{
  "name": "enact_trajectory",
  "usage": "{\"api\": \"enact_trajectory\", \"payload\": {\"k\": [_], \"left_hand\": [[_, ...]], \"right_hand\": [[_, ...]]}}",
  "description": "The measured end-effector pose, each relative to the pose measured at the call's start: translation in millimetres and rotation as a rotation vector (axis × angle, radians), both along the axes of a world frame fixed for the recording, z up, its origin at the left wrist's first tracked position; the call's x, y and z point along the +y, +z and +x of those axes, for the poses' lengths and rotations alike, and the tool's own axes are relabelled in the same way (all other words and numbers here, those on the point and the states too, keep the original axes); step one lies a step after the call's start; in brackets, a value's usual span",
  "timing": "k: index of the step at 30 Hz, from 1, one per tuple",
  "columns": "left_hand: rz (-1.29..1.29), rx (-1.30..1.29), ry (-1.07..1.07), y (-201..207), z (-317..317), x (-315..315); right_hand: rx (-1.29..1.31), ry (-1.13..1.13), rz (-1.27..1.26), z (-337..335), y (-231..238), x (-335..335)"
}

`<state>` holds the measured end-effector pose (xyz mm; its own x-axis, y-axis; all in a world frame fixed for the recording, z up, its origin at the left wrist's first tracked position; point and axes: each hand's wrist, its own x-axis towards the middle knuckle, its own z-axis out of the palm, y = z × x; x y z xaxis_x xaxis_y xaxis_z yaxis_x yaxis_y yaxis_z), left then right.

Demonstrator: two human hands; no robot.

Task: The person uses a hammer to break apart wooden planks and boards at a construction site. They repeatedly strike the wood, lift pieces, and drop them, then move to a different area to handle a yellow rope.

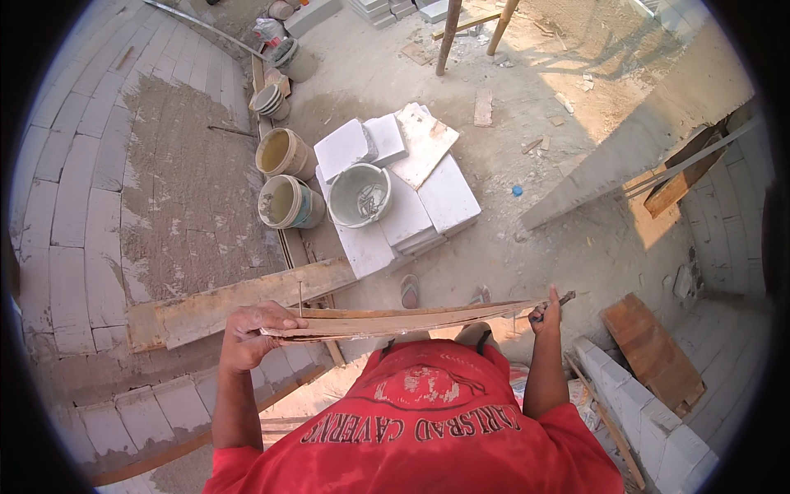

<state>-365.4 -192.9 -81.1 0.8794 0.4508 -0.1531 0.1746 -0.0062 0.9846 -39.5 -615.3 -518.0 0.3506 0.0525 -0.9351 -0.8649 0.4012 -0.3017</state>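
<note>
So right up close, below the red shirt [420, 412], there's a long, thin wooden plank [411, 319] held crosswise in front of the body, one hand near each end. Left hand [253, 333] has its fingers curled around the left end, thumb side up, with a thin nail [300, 298] sticking up just beyond the fingers. Right hand [546, 316] is closed around something at the other end; there's a dark bit by the fingers, too small to tell whether it's a tool or the plank's tip.

Just past the plank are the person's sandalled feet. An old weathered board [239, 305] lies near the left hand, and a low block wall [642, 412] plus a brown sheet of wood [654, 354] sit off to the right.

Further out, a stack of white blocks [448, 198] takes up the middle, with a round basin [360, 195] and a rough panel [424, 144] on top. Buckets [292, 202] line its left side, by the half-plastered wall [189, 189]. The floor [502, 230] runs between the stack and a grey wall edge [609, 165] on the right, up to two wooden poles [448, 37].
</note>
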Motion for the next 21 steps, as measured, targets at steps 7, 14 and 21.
{"api": "enact_trajectory", "payload": {"k": [7,14,21], "left_hand": [[0.056,0.082,-0.041,-63,-71,97],[0.342,0.214,-0.146,-213,-177,221],[0.269,0.303,-0.311,-355,-158,242]], "right_hand": [[-0.018,0.078,-0.150,-15,-17,48],[-0.243,0.071,-0.396,-39,34,141],[-0.650,-0.112,-0.645,-44,176,151]]}}
